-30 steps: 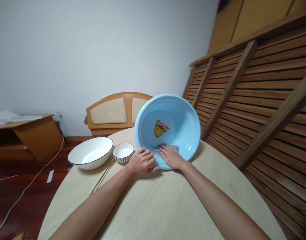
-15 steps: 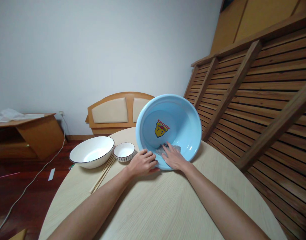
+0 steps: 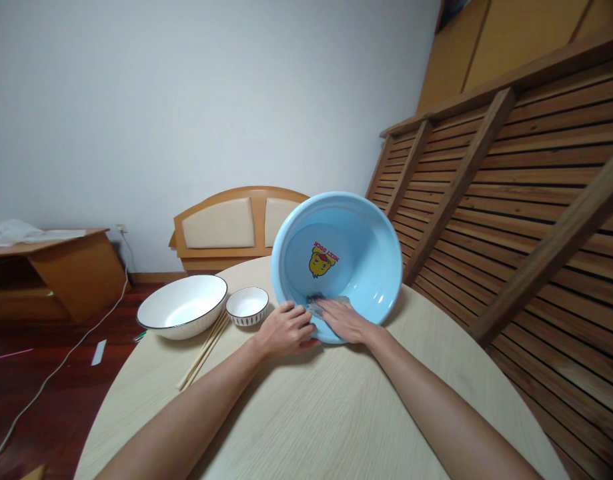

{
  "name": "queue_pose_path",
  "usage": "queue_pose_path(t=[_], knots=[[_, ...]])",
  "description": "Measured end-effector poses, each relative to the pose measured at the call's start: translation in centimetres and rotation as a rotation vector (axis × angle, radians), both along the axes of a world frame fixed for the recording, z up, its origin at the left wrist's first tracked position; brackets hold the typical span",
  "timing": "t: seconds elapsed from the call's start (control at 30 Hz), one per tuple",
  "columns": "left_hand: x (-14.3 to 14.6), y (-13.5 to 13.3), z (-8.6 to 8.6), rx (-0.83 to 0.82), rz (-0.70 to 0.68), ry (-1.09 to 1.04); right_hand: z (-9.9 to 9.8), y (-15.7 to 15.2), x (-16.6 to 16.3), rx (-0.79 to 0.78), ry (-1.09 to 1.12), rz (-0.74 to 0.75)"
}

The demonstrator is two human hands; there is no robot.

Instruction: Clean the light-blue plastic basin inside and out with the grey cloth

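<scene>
A light blue plastic basin (image 3: 366, 267) with a yellow cartoon print stands tilted on its near rim on the round table (image 3: 316, 413), its inside facing me. My left hand (image 3: 285, 328) grips the basin's near left rim, fingers curled over it. My right hand (image 3: 342, 319) lies flat inside the basin, fingers stretched out, pressing a grey cloth (image 3: 331, 302) against the lower inner wall.
A large white bowl (image 3: 182, 313) and a small patterned bowl (image 3: 247, 305) sit at the table's far left, with wooden chopsticks (image 3: 203, 352) beside them. A slatted wooden frame (image 3: 511, 200) leans along the right. A chair back (image 3: 226, 223) stands behind the table.
My right hand with the cloth has slid a little back and forth along the basin's lower inner wall. The left hand and the basin have hardly moved.
</scene>
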State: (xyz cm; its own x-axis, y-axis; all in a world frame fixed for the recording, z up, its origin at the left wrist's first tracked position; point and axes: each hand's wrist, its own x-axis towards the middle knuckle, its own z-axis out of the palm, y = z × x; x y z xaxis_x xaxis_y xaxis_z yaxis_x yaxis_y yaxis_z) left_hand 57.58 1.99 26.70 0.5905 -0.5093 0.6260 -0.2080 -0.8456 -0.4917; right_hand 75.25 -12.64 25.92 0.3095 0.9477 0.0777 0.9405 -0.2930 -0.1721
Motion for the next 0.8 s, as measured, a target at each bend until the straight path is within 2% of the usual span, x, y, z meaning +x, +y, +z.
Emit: queue_pose_path(t=[0.07,0.17,0.3,0.37,0.47,0.67,0.73,0.8], knots=[[0.0,0.0,0.0,-0.002,0.01,0.013,-0.3,0.1,0.5,-0.028,-0.001,-0.024],[0.1,0.0,0.0,-0.009,0.024,0.028,-0.6,0.0,1.7,-0.047,-0.037,-0.136],[0.2,-0.1,-0.1,-0.008,0.024,0.039,-0.8,-0.7,3.1,-0.029,-0.1,-0.29],[0.3,-0.2,-0.1,-0.005,0.016,0.03,-0.7,-1.0,3.3,-0.016,-0.118,-0.321],[0.4,-0.4,-0.1,0.0,0.004,0.013,-0.6,-0.9,2.8,-0.019,-0.102,-0.261],[0.3,-0.8,-0.1,-0.016,0.0,0.006,-1.1,0.8,1.1,-0.014,0.0,0.006],[0.3,-0.8,-0.1,-0.019,0.005,0.018,-1.3,1.0,1.4,-0.029,0.023,0.029],[0.2,-0.8,-0.1,-0.019,0.015,0.036,-1.4,0.8,2.1,-0.051,0.014,-0.021]])
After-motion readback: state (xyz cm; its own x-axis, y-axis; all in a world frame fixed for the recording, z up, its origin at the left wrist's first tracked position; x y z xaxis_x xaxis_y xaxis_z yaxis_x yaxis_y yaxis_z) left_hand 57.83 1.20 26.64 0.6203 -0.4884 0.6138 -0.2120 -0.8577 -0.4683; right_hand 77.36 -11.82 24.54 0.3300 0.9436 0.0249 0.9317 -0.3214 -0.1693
